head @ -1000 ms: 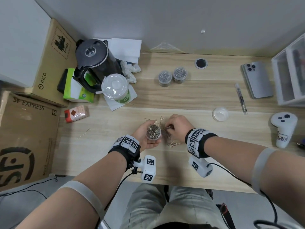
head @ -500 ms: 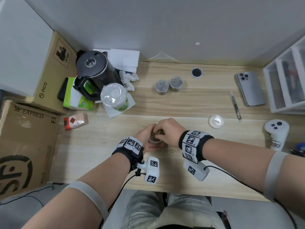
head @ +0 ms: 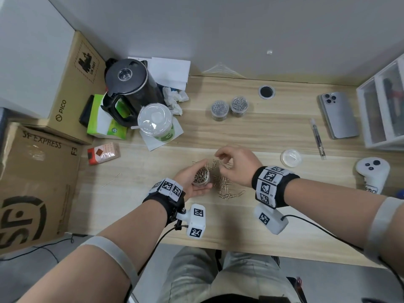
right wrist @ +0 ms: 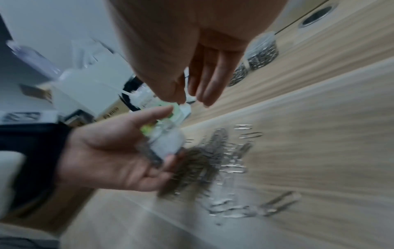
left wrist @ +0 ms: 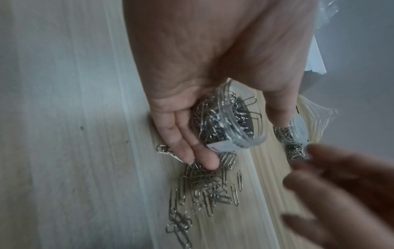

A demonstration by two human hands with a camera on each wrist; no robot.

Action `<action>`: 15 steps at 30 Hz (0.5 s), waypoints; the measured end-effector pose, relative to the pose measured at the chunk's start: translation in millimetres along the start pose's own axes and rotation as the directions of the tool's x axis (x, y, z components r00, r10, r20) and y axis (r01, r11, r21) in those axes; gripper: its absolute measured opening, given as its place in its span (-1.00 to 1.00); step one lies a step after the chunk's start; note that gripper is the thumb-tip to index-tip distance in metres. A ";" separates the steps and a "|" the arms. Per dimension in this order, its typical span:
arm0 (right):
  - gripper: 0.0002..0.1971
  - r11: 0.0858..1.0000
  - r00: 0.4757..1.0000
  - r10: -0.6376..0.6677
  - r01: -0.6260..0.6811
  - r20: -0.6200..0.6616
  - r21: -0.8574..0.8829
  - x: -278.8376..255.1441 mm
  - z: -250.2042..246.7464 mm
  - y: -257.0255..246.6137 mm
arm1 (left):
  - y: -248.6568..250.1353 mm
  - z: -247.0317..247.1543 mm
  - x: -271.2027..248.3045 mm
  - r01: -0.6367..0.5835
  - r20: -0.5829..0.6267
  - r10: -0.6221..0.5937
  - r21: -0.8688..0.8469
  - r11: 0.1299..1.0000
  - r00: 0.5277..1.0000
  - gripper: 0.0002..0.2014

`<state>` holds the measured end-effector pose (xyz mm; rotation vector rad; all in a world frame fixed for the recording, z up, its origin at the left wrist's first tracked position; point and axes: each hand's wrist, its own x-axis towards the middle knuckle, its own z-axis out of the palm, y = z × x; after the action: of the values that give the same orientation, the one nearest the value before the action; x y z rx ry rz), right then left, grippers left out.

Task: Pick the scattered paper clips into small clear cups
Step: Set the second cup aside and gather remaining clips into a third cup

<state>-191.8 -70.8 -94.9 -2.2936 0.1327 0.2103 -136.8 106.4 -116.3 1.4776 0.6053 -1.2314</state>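
My left hand point(head: 189, 183) cradles a small clear cup point(head: 201, 177), tilted and nearly full of paper clips; its fingers curl round the cup point(left wrist: 232, 118) just above the table. Loose paper clips point(head: 227, 187) lie in a heap right of the cup, under and beside the left fingertips point(left wrist: 204, 190). My right hand point(head: 237, 165) hovers over the heap, just right of the cup. Its fingers point(right wrist: 205, 80) are straight and relaxed, with nothing seen between them. The left hand and cup point(right wrist: 166, 143) show blurred in the right wrist view, beside the heap point(right wrist: 226, 160).
Two filled clear cups point(head: 219, 109) point(head: 239, 105) stand at the back centre. A clear lid point(head: 290, 158), pen point(head: 318, 138), phone point(head: 337, 114), white controller point(head: 371, 173) and drawer unit point(head: 384, 106) lie right. Kettle point(head: 129, 88), lidded plastic cup point(head: 155, 121) and cardboard boxes point(head: 37, 182) crowd the left.
The right hand pinched clips at the heap, carried them over the cup, and now has drawn back to the right with nothing in it. The left hand still holds the cup.
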 end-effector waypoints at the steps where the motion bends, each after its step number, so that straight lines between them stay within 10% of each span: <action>1: -0.53 0.992 0.996 0.061 -0.052 0.072 -0.116 -0.1 -2.3 8.2 | 0.0 -3.4 0.2 -0.003 -0.005 0.003 0.008 1.000 1.000 -0.49; 6: 0.12 0.889 0.895 0.217 -0.016 0.390 -0.458 -13.2 7.5 42.9 | -3.1 -16.8 5.6 -0.018 -0.039 0.018 0.012 1.000 0.999 -0.56; 15: -0.53 0.982 0.947 0.092 -0.035 0.309 -0.186 -0.1 45.6 36.9 | -13.9 -29.6 7.9 -0.016 -0.070 0.016 0.000 1.000 0.997 -0.54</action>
<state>-202.9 -61.4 -151.7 -2.3995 0.0228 0.6440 -135.2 136.0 -132.0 1.5276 0.6388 -1.1709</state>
